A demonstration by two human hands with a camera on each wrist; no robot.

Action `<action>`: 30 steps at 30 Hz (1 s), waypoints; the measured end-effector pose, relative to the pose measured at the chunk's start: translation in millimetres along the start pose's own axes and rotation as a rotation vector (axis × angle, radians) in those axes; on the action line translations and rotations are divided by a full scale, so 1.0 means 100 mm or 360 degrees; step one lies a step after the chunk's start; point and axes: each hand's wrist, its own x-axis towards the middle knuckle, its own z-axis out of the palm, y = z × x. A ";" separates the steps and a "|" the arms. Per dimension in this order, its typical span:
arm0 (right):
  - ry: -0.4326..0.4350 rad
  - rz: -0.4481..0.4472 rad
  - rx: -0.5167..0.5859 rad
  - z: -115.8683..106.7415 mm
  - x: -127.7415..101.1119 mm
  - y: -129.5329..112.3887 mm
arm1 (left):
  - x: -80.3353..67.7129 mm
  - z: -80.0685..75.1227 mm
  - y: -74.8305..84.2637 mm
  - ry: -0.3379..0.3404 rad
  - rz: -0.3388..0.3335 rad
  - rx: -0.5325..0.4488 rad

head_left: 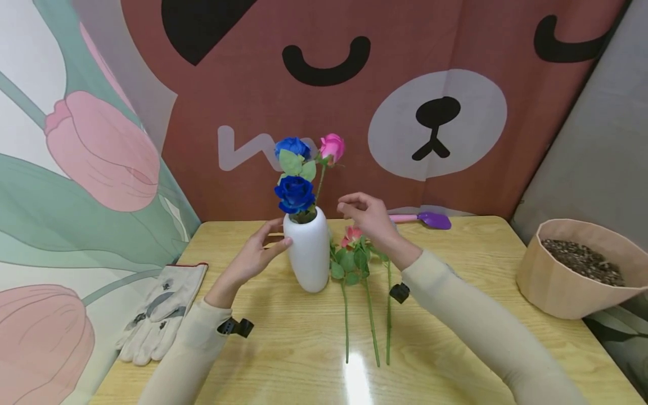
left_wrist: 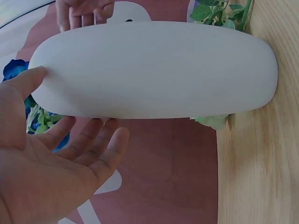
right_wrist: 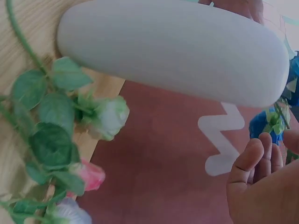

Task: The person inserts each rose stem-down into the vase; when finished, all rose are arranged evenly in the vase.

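Green stems of three loose artificial flowers (head_left: 367, 304) lie nearest on the pale wood-grain desk (head_left: 283, 349), their leafy heads pointing away toward the smooth white oval ceramic vase (head_left: 306, 250), which stands upright just left of them, matte and unmarked. The left hand (head_left: 253, 256) rests its thumb against the vase's left side, fingers straight and relaxed. The right hand (head_left: 367, 216) hovers right of the neck, fingers loosely curled, holding nothing. Two blue roses (head_left: 295, 191) and one pink rose (head_left: 331, 147) rise from the vase. Farther left lies a grey work glove (head_left: 159, 309); behind, a purple trowel (head_left: 427, 219). White letters "wo" (head_left: 243, 147) show on the bear backdrop.
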 end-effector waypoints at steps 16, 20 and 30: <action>-0.0076 0.0111 -0.0137 -0.38 -0.20 0.44 | -0.01 0.01 -0.01 -0.0001 -0.0027 -0.0005; -0.0081 0.0125 -0.0186 -0.46 -0.23 0.55 | -0.01 0.01 0.00 0.0005 -0.0028 -0.0005; -0.0071 0.0209 -0.0263 -0.68 -0.30 0.79 | -0.01 0.02 0.01 0.0006 -0.0025 0.0001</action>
